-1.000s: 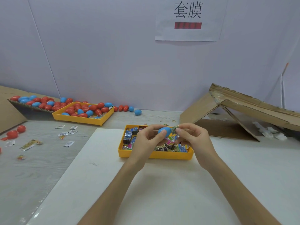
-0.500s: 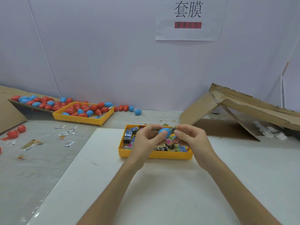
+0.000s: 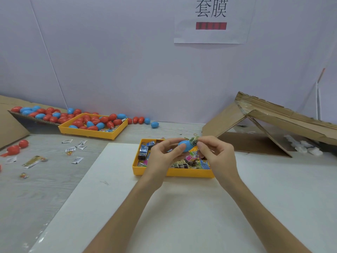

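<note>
Your left hand (image 3: 162,157) grips the blue egg (image 3: 185,145) between thumb and curled fingers. Your right hand (image 3: 217,156) pinches the printed film sleeve (image 3: 193,141), which so far covers only the egg's right-hand tip. Both are at twelve o'clock from you, just above the near yellow tray (image 3: 182,174) and its heap of loose sleeves.

The egg looks smooth, so the likeliest slip is that it squirts out of your left fingers as you tug the film along it. It would probably drop among the sleeves and scatter them, or bounce onto the white board (image 3: 182,207) and roll. Pull from one side only and the sleeve may skew, wrinkle or split at its mouth. Pinch too little of it and it may pop back off the tip.

Your best room is at six o'clock, where the white board runs back toward you under your forearms. Its left edge slants from eleven o'clock down to seven, and the grey table beyond it carries small paper packets (image 3: 76,159) at nine. At ten o'clock, well apart, the far yellow tray (image 3: 91,133) holds red and blue eggs. Mind the cardboard lean-to (image 3: 273,121) at two o'clock, since its low corner is near the near tray's far right corner. The wall closes off twelve o'clock.
</note>
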`<state>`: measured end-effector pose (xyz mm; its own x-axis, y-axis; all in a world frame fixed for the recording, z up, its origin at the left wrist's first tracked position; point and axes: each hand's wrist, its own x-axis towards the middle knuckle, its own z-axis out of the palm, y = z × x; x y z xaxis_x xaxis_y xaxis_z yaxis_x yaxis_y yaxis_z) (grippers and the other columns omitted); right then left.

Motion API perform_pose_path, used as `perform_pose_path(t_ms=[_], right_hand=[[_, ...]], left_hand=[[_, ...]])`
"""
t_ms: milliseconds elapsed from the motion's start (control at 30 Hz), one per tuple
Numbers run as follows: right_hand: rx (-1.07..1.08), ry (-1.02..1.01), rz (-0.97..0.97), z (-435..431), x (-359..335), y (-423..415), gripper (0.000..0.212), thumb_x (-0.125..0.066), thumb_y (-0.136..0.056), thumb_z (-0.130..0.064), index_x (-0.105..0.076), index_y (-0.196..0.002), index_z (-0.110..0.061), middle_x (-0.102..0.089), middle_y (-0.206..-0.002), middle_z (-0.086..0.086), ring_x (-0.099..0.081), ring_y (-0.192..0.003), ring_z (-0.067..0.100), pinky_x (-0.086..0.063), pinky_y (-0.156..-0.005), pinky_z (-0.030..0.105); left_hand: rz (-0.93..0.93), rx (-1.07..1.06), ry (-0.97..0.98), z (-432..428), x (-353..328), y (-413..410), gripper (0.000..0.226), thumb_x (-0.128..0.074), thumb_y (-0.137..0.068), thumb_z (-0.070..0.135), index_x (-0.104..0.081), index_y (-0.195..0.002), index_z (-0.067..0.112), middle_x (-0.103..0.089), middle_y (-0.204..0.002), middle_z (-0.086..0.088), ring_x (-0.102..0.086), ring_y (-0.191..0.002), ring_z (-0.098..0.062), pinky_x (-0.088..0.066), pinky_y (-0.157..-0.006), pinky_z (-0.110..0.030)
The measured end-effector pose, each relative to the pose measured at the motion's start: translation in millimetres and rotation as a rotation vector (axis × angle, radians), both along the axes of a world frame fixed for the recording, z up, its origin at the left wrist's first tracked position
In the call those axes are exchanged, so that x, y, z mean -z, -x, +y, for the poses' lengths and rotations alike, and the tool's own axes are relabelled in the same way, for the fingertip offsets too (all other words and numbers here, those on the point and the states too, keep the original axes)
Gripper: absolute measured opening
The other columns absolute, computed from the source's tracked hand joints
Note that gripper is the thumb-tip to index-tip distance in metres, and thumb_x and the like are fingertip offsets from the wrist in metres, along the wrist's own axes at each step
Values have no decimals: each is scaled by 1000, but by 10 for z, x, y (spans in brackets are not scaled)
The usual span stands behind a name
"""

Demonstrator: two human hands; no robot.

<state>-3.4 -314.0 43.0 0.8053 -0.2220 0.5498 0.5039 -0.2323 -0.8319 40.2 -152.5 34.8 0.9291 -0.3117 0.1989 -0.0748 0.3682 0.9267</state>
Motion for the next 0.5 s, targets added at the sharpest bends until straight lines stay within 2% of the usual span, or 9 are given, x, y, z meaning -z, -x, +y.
perform_pose_path(t_ms=[167,267,333,500], right_hand=[[43,-36,-70,-6,-13,35,20,-68,-91,2,-75,-95,-17,-77,-85,0,-71,-67,20,-58,-62,25],[87,17,-80,5,-7,44,23,-70,-90,0,-74,-91,-22,-75,-80,-2,-70,-63,20,-57,-60,28],[124,58,-83,24,4,50,24,-70,-90,0,-73,-90,-24,-72,-76,-4,-69,-63,21,-58,-62,34],[149,99,-100,12,17,44,15,-69,-89,3,-72,-93,-11,-69,-77,4,-66,-62,22,-57,-62,40]], left_hand=[[4,18,38,6,2,-2,35,-77,-76,30,-73,-107,15,-77,-101,-11,-75,-92,-30,-59,-76,-25],[5,16,36,-1,0,8,37,-76,-76,29,-71,-109,11,-76,-103,-12,-75,-93,-30,-59,-77,-26],[6,13,35,-3,1,12,37,-76,-76,29,-71,-109,11,-76,-103,-12,-75,-94,-31,-59,-77,-26],[9,37,41,4,-11,13,37,-77,-75,27,-73,-110,15,-76,-106,-8,-75,-96,-28,-59,-78,-25]])
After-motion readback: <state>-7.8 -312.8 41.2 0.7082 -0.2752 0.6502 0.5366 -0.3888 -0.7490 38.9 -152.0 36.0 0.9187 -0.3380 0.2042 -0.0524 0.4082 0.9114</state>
